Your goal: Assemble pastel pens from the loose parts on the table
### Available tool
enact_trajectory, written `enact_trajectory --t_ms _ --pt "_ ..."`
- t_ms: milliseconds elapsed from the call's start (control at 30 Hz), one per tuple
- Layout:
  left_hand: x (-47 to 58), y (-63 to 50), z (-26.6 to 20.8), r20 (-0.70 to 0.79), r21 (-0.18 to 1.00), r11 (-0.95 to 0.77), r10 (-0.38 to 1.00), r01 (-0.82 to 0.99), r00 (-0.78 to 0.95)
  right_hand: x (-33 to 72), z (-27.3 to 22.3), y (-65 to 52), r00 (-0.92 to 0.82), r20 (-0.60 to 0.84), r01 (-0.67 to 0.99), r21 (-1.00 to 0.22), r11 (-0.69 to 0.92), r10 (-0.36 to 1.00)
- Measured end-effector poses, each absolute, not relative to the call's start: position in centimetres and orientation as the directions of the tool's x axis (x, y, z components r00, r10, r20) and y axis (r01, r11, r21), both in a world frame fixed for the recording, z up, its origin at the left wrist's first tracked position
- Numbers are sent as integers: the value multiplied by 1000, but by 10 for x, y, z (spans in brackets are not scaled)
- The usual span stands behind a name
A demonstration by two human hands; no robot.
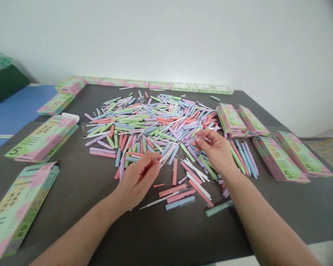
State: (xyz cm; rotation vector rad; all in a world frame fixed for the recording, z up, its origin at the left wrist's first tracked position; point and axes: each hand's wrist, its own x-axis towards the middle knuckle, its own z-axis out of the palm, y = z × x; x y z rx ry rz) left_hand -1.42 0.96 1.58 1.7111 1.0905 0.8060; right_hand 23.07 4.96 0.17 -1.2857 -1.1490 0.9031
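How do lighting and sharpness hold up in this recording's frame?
Head view: diffuse light, the wall brightest just behind the table; darkened upper right corner; the pens look slightly soft, and small lettering on the nearest left box is smeared, from focus or motion I cannot tell.

- Pens seem made of smooth plastic
- Cartons are made of smooth printed card
- Tabletop is finished smooth, matt
- Wall is finished matt
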Motion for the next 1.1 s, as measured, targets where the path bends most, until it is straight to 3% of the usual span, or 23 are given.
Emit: enact_trajectory --t_ms 267,367,700,1100 --pt "-18 14 14 64 918 -244 870 314 488 220 19 37 172 94 -251 -958 136 980" --pt "-18 13 16 73 909 -272 850 317 521 211 29 25 125 101 -309 -941 135 987" --pt "-17 8 23 55 877 -312 821 365 569 205 29 10 44 257 -211 -942 260 965" --pt "-18 8 23 79 882 -334 801 333 594 204 32 5 22 301 -216 -930 298 953"
